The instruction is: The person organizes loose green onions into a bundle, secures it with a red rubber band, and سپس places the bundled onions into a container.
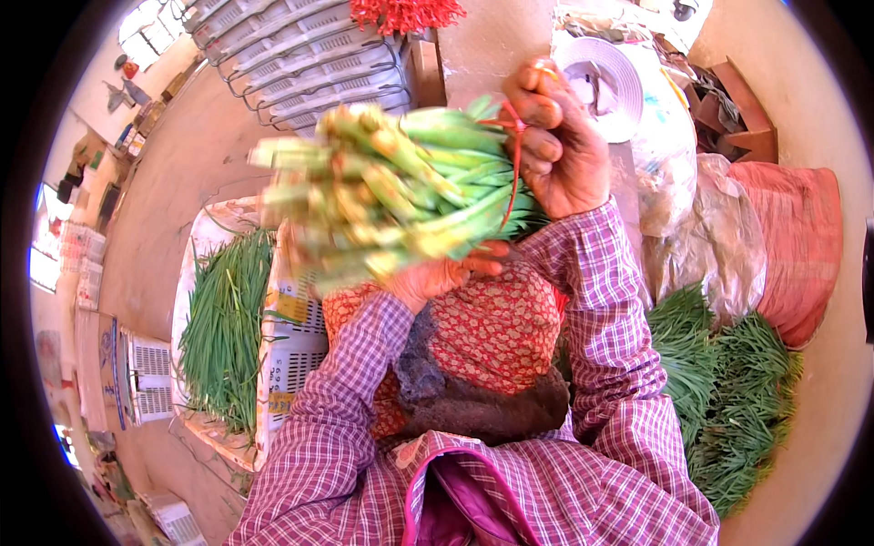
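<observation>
A thick bunch of green chives (pixel 382 196) is held up in front of me, its pale cut ends pointing left and smeared by motion. My left hand (pixel 437 278) supports it from below, fingers curled against its underside and partly hidden. A thin red tie (pixel 515 173) loops round the bunch towards its right end. My right hand (pixel 564 141) is closed with the tie pinched in its fingers, just above and right of the bunch. Red patterned cloth (pixel 492 314) covers my lap beneath.
Left of me stands a white plastic crate (pixel 266 373) with loose chives (pixel 228 318) in it. Stacked grey-white crates (pixel 309 68) and many red ties (pixel 405 13) are ahead. Rightward are a pale hat (pixel 624 86), a red sack (pixel 792 246) and heaped chive bunches (pixel 742 391).
</observation>
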